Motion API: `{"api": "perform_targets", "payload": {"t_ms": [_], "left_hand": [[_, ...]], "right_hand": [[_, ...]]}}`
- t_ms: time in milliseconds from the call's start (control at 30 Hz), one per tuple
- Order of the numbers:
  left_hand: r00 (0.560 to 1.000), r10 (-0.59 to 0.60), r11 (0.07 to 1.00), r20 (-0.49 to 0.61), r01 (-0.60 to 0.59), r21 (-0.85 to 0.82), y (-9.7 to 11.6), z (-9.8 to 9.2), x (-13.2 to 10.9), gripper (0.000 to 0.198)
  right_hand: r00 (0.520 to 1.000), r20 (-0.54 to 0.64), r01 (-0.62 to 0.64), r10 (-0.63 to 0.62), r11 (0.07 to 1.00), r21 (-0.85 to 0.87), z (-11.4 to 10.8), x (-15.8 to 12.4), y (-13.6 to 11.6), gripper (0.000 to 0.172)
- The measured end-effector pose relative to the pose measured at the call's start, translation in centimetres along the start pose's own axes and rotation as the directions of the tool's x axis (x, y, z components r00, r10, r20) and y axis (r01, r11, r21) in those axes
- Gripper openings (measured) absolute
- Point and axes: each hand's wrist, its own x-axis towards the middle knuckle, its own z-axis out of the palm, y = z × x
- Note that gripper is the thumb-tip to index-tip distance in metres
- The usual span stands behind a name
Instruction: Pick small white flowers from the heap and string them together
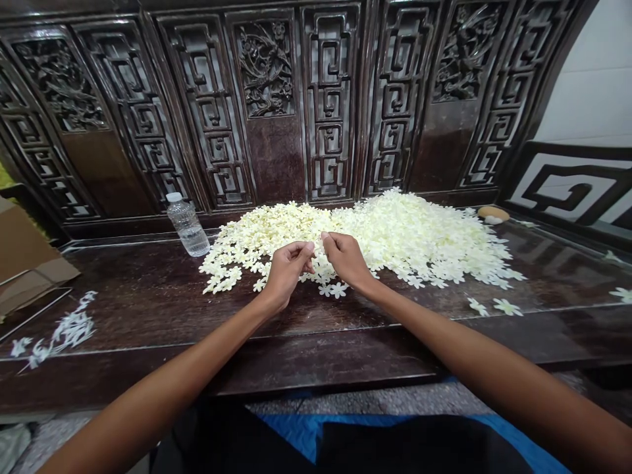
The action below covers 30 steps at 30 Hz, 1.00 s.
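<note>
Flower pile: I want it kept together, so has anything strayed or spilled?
Yes. A few loose flowers lie apart from the pile on the dark wooden bench, to its right; a separate small cluster sits far left. Nothing looks damaged.

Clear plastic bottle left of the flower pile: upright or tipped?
Upright. The clear plastic bottle stands on its base on the dark wooden bench, white cap on top.

Water bottle [187, 227] before carved wooden panel [276, 99]; cardboard [24, 257] at left

Head camera (sole view) looks down and forward, close over the left hand [287, 266] and right hand [346, 259], carved dark wooden panel [276, 158] beyond.
</note>
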Motion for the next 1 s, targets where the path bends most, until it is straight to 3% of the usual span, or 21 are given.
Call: {"api": "perform_targets", "payload": {"t_ms": [100, 267, 500, 633, 733, 867, 1000], "left_hand": [[0.998, -0.059, 0.998, -0.001, 0.059, -0.020, 0.22, -0.41, 0.02, 0.045], [0.992, -0.123, 0.987, 0.030, 0.125, -0.097, 0.40, -0.53, -0.08, 0.042], [0.994, -0.106, 0.989, -0.006, 0.105, -0.108, 0.39, -0.06, -0.16, 0.042], [0.992, -0.110, 0.993, -0.054, 0.108, -0.036, 0.46, -0.34, 0.02, 0.044], [0.990, -0.109, 0.994, -0.088, 0.111, 0.022, 0.44, -0.61, 0.18, 0.046], [0.991, -0.126, 0.992, -0.046, 0.126, -0.016, 0.30, -0.62, 0.15, 0.045], [0.989, -0.145, 0.982, -0.010, 0.143, -0.126, 0.27, -0.30, -0.14, 0.045]], "right_hand": [[0.990, 0.089, 0.117, -0.105, 0.983, -0.141, -0.48, 0.00, 0.04, 0.051], [0.963, 0.174, 0.254, -0.207, 0.912, -0.322, -0.66, -0.34, -0.40, 0.034], [0.972, 0.172, 0.209, -0.161, 0.925, -0.316, -0.26, -0.31, -0.44, 0.031], [0.988, 0.151, 0.095, -0.040, 0.920, -0.379, -0.50, -0.17, -0.23, 0.019], [0.992, 0.127, 0.054, -0.013, 0.943, -0.328, -0.64, -0.10, -0.04, 0.015], [0.967, 0.194, 0.204, -0.168, 0.961, -0.189, -0.38, -0.22, -0.07, 0.025], [0.961, 0.147, 0.250, -0.236, 0.964, -0.088, 0.08, -0.40, 0.00, 0.029]]}}
